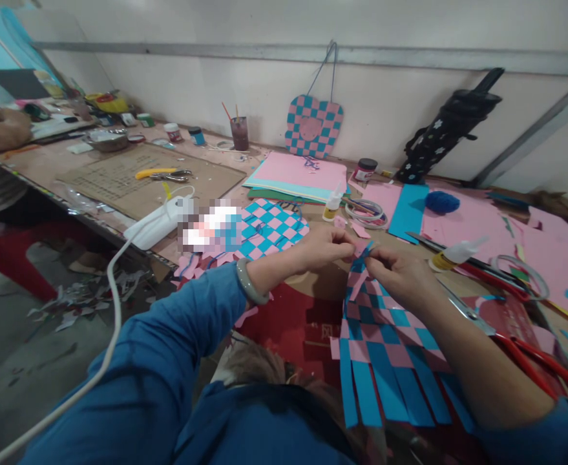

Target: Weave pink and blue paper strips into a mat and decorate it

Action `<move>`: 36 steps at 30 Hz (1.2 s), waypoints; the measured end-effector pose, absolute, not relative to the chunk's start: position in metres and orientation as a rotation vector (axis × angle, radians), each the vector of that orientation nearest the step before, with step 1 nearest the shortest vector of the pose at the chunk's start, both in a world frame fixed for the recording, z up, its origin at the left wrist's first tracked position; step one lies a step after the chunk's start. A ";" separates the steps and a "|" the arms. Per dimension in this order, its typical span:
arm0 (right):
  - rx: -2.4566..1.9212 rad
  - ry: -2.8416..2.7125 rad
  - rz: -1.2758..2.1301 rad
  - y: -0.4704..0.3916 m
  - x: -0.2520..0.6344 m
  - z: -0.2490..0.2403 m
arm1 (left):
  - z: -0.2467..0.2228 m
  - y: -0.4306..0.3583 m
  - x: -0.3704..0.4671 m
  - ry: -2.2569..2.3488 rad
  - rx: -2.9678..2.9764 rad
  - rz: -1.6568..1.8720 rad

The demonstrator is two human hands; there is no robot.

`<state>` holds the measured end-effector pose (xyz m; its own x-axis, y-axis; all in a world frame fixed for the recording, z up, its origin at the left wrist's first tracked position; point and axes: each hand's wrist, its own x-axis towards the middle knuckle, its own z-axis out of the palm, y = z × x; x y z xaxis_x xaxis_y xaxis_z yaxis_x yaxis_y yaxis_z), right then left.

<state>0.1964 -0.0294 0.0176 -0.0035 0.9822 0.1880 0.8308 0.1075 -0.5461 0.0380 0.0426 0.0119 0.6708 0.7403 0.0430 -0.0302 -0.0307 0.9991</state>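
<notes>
A mat of woven blue and pink paper strips (379, 329) hangs down in front of me, its long blue ends loose at the bottom. At its top edge, my left hand (331, 247) pinches the paper with thumb and fingers. Close beside it, my right hand (400, 274) is closed on the same top end, where blue and pink strips fold together. Exactly which strip each hand grips is partly hidden by the fingers. Left of my hands lies a finished-looking checkered piece (274, 227) in the same colours.
Scissors with red handles (516, 345) lie at right, near a glue bottle (453, 256). Another glue bottle (333, 205) stands by stacked paper sheets (298, 169). A checkered bag (314, 126) leans on the wall. A power strip (160, 223) and yellow-handled pliers (160, 174) lie left.
</notes>
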 end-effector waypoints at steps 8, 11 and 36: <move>-1.749 -1.866 0.343 -0.029 0.196 0.018 | 0.009 0.045 0.038 0.663 1.446 0.683; -1.761 -1.855 0.377 -0.030 0.195 0.019 | 0.007 0.045 0.038 0.644 1.500 0.675; -1.788 -1.643 0.683 -0.026 0.205 0.014 | 0.012 0.045 0.038 0.730 1.226 0.671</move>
